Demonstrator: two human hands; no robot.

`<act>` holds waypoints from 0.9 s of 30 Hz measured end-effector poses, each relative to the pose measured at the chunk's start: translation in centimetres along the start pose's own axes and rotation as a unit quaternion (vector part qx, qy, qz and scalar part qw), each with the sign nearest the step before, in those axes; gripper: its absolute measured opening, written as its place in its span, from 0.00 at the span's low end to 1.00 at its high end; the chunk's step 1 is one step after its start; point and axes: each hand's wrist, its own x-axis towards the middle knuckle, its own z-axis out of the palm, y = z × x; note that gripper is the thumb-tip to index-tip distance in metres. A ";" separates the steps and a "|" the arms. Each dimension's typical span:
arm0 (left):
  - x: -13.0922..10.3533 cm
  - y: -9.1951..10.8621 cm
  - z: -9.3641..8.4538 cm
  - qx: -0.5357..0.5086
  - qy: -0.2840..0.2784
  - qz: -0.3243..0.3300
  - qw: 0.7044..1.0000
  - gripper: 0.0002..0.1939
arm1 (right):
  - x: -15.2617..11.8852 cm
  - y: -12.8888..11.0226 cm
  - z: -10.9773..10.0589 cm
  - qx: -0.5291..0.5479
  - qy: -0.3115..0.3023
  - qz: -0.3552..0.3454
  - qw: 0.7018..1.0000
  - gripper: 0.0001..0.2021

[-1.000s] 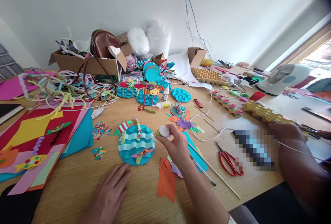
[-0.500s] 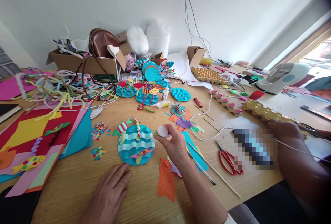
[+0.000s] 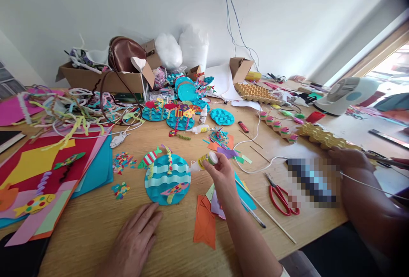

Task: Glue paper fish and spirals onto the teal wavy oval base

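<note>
A small white glue bottle with a yellow label is in my right hand, its nozzle pointing left, close to the right rim of a round blue craft base. Pale wavy strips cross that base, and a pink paper fish lies on its lower part. At its upper left is a striped paper fish, near a twisted yellow pipe cleaner. My left hand rests flat on the table with fingers outstretched, their tips by the base's lower edge.
Paper dots lie left of the base, orange paper to its right. Red-handled pliers and a wooden stick are further right. Another person's arm reaches over an egg carton strip. Coloured sheets spread at left.
My right hand has moved the glue bottle right, drawing it back from the base's edge and tipping it more sideways. My left hand stays in place.
</note>
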 end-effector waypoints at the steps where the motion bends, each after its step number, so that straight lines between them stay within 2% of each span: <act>1: 0.0 0.0 0.1 -0.002 0.003 -0.002 1.000 0.18 | 0.0 0.1 -0.1 0.032 0.006 0.025 0.999 0.15; 6: -0.3 0.1 0.5 -0.011 0.010 -0.011 1.000 0.17 | 0.0 0.9 -0.6 0.114 0.054 0.105 0.986 0.15; 10: 0.0 0.1 0.2 0.004 0.019 -0.003 1.000 0.17 | -0.1 0.8 -0.8 0.173 0.049 0.138 0.974 0.13; 14: 0.2 0.0 -0.2 0.014 0.013 0.016 1.000 0.16 | -0.3 -0.1 -0.9 0.255 0.055 0.170 0.950 0.12; 18: -0.1 -0.1 0.0 0.001 -0.003 -0.001 1.000 0.19 | 0.1 -1.9 -1.5 0.333 0.043 0.190 0.922 0.13; 23: -0.4 0.0 0.2 -0.014 -0.030 -0.030 0.999 0.22 | 2.8 -4.8 -2.9 0.319 0.001 0.148 0.936 0.12; 27: -0.3 0.1 0.2 -0.034 -0.024 -0.050 0.998 0.25 | 6.5 -4.5 -2.9 0.235 -0.027 0.156 0.959 0.13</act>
